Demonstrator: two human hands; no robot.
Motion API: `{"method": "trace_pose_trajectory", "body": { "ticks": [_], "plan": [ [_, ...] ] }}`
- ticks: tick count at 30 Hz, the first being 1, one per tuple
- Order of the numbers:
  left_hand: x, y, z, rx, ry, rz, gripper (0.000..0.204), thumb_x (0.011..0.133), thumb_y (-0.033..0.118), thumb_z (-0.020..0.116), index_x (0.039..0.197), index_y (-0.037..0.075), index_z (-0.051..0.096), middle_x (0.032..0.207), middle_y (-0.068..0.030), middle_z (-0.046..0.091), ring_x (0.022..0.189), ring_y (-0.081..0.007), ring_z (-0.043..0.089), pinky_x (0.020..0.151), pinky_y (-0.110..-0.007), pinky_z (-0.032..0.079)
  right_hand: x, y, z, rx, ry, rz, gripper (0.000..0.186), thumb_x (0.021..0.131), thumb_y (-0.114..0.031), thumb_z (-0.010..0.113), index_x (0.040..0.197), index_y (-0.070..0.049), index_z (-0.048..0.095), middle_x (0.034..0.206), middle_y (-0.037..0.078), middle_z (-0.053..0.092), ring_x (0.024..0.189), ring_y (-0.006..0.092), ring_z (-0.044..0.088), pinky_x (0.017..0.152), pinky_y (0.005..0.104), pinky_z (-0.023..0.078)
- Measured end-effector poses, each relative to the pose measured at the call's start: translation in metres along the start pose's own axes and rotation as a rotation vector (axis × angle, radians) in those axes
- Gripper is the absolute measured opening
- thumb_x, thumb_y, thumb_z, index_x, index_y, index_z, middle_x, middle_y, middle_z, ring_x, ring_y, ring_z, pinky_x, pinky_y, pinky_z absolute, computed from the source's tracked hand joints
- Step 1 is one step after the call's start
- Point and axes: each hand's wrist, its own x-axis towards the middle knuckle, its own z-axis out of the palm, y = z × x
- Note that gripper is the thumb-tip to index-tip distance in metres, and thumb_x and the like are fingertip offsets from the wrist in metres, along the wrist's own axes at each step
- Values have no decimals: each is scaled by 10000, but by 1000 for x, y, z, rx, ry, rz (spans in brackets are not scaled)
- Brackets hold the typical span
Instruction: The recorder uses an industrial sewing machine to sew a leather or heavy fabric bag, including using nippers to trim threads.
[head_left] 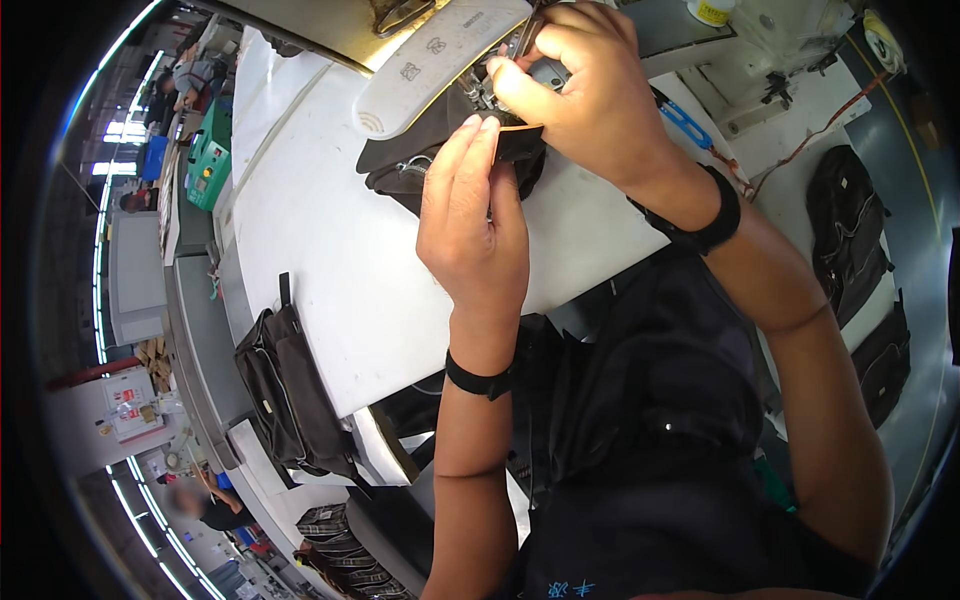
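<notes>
A sewing machine with a pale grey arm (440, 70) stands at the top middle, and a dark fabric bag (400, 165) with a metal zip lies under its needle end. My left hand (475, 215) is at the bag's near side, long fingers straight and together, the thumb apart and lower, with the bag's fabric between them. A thin orange edge (520, 127) shows beside those fingertips. Curled at the needle and presser foot, my right hand (590, 100) has its thumb and forefinger drawn together. What it pinches there is too small to make out.
Another dark bag (290, 390) lies at the left edge of the white table (350, 300). More dark bags (845, 230) are stacked at the right. Blue-handled scissors or snips (685, 125) lie beside the machine. A green machine (208, 155) and a seated person (215, 510) are farther left.
</notes>
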Motion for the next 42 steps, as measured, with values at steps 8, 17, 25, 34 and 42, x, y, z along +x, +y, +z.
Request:
{"method": "trace_pose_trajectory", "body": {
  "ticks": [8, 17, 25, 34, 42],
  "plan": [
    [-3, 2, 3, 49, 10, -24, 364, 846, -134, 712, 1189, -17, 746, 1181, -193, 738, 1088, -315, 736, 950, -386, 595, 4, 2, -31, 539, -323, 342, 226, 998, -173, 692, 1036, 46, 733, 1007, 125, 740, 863, 133, 673, 774, 264, 502],
    [-3, 10, 4, 43, 4, -80, 418, 847, -132, 718, 1242, 3, 740, 1259, -187, 713, 1128, -307, 715, 940, -381, 597, -24, 33, -30, -17, -217, -341, 280, 905, -62, 662, 1165, -106, 756, 1208, 43, 701, 1133, 242, 643, 981, 387, 460],
    [3, 18, -3, 88, -78, -160, 368, 880, -89, 720, 1238, -3, 735, 1288, -188, 712, 1109, -300, 728, 897, -367, 609, -27, 33, -20, -47, -167, -341, 296, 854, -78, 675, 1115, -170, 779, 1184, 9, 695, 1135, 212, 628, 987, 378, 418],
    [7, 16, -5, 68, -106, -152, 399, 868, -106, 721, 1253, -3, 727, 1287, -215, 706, 1128, -325, 725, 936, -383, 599, -28, 37, -17, -78, -148, -379, 291, 842, -88, 692, 1106, -179, 773, 1172, 14, 696, 1115, 208, 644, 974, 381, 424],
    [7, 17, -6, 92, -99, -107, 398, 866, -125, 713, 1248, -16, 721, 1229, -200, 702, 1101, -325, 716, 913, -381, 598, -25, 36, -21, -73, -155, -397, 307, 830, -74, 708, 1113, -177, 768, 1168, 7, 700, 1089, 198, 658, 957, 366, 439]
  ]
}}
